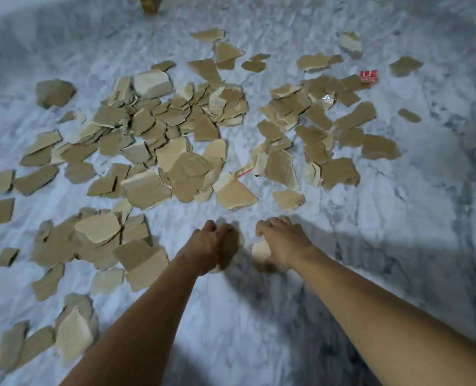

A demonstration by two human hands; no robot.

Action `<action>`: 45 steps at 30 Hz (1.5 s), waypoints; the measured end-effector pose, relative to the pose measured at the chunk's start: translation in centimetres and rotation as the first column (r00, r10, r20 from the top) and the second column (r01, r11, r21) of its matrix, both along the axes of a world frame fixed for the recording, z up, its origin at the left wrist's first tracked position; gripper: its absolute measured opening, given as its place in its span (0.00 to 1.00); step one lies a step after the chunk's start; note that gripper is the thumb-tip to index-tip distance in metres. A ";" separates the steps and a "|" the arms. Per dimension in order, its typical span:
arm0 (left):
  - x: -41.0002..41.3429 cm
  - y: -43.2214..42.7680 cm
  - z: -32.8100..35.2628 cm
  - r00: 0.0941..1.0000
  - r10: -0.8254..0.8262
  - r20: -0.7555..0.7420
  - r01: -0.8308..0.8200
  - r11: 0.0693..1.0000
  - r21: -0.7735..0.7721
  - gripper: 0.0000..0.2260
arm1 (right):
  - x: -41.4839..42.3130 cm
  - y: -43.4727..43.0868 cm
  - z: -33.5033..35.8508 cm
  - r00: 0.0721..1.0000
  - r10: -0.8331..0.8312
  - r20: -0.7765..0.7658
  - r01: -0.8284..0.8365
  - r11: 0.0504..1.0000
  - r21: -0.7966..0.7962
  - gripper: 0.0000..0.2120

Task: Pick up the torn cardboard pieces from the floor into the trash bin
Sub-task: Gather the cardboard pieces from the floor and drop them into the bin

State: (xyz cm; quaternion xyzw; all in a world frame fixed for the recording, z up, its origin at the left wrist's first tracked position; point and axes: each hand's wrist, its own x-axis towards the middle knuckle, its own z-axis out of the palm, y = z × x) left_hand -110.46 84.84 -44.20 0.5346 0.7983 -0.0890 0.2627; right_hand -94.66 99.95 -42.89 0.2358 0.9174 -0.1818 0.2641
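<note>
Several torn brown cardboard pieces (175,151) lie scattered over the grey-white marble floor (398,232), thickest in the middle and at the left. My left hand (206,246) is closed around a brown cardboard piece (230,246), low over the floor. Just to its right, my right hand (284,240) grips a pale cardboard piece (260,253) that sticks out under the palm. Both hands are a little in front of the nearest loose piece (235,195). No trash bin is in view.
A small red box (369,76) lies at the far right among the pieces, with a crumpled bit of clear wrapper (328,99) nearby. A thin red-and-white strip (243,171) lies mid-floor. A wooden furniture leg (149,5) stands at the top edge.
</note>
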 end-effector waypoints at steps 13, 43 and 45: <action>-1.8 6.9 7.7 0.984 0.131 0.120 -0.115 0.984 -0.134 0.16 | 4.6 6.3 5.2 0.937 -0.350 0.015 0.342 0.904 -0.256 0.09; -6.7 16.4 1.2 0.977 -0.162 -0.142 0.143 0.980 -0.138 0.30 | -4.6 9.0 -1.6 0.689 -0.725 -0.011 0.725 0.689 0.007 0.18; -6.3 15.8 1.3 0.965 -0.205 -0.164 0.180 0.972 -0.153 0.28 | -3.8 8.1 -1.3 0.727 -0.687 -0.011 0.686 0.725 0.054 0.16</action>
